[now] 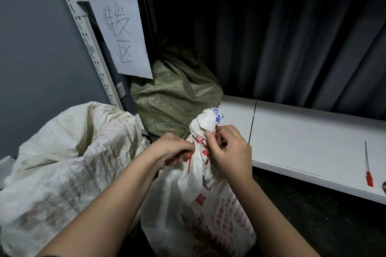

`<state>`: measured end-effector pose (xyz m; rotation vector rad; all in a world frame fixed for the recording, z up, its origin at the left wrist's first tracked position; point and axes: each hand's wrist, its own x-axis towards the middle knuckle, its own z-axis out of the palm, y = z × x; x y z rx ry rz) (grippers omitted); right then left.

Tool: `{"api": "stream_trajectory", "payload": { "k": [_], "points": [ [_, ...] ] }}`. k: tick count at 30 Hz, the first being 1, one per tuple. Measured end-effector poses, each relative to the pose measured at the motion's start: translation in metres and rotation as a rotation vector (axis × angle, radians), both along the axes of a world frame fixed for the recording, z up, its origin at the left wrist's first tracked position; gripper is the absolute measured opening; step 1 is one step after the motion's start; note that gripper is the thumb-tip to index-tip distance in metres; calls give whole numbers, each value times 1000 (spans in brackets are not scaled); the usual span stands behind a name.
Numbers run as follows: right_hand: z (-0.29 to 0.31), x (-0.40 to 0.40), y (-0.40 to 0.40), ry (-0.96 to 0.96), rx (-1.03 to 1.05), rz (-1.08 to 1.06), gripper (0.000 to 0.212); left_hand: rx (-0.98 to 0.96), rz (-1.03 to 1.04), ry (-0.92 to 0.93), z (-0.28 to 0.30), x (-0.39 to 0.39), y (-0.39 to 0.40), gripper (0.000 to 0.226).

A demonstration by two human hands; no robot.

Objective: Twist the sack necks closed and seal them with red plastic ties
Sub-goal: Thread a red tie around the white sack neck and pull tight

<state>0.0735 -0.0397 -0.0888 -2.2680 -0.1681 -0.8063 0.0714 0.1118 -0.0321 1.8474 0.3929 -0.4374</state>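
From the head camera, the white woven sack [200, 204] stands on the floor in front of the shelf [302, 152], its neck already twisted into a bunched knob at the top [205, 120], so the gathered fabric stays narrow enough for a tie to circle it. The left hand [173, 149] grips the neck just under the knob, fingers curled round the fabric, and seems to pinch the tail of a red plastic tie [189, 161] that hangs down beside it; holding there probably keeps the twist from unwinding. The right hand [226, 150] pinches the tie at the neck's other side, thumb and forefinger closed on it, likely feeding or cinching the strap; the tie's head is hidden between the fingers.

A spare red tie [368, 175] lies on the shelf well to the right, within reach for the next sack. A cream sack [69, 158] slumps open at left, its neck not yet closed, and a green woven sack [173, 94] sits behind on the shelf.

A paper sign [123, 33] taped to the rack is handwritten "待发区". The white sack carries red printing, including "(2023)", with the rest too creased to read.
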Motion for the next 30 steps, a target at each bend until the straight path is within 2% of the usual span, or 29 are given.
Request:
{"api": "stream_trajectory", "payload": {
  "k": [3, 7, 9, 11, 14, 19, 23, 30],
  "points": [
    [-5, -4, 3, -45, 20, 3, 39, -49, 9, 47, -1, -1, 0, 22],
    [-6, -9, 7, -55, 235, 42, 14, -528, 273, 92, -4, -7, -6, 18],
    [-5, -12, 9, 51, 401, 83, 16, -720, 399, 97, -7, -8, -10, 17],
    [-3, -14, 13, 187, 677, 164, 27, -831, 489, 79, -11, -10, -16, 17],
    [-5, -11, 14, 207, 920, 213, 25, -932, 578, 34, -15, -13, -28, 16],
    [-3, -8, 13, 218, 979, 251, 24, -1008, 640, -37, -21, -16, -45, 12],
    [-9, -2, 9, 233, 1004, 199, 21, -1019, 624, -34, -24, -17, -54, 10],
    [-13, 0, 11, 241, 954, 145, 27, -817, 454, -26, -34, -12, -54, 20]
  ]
}}
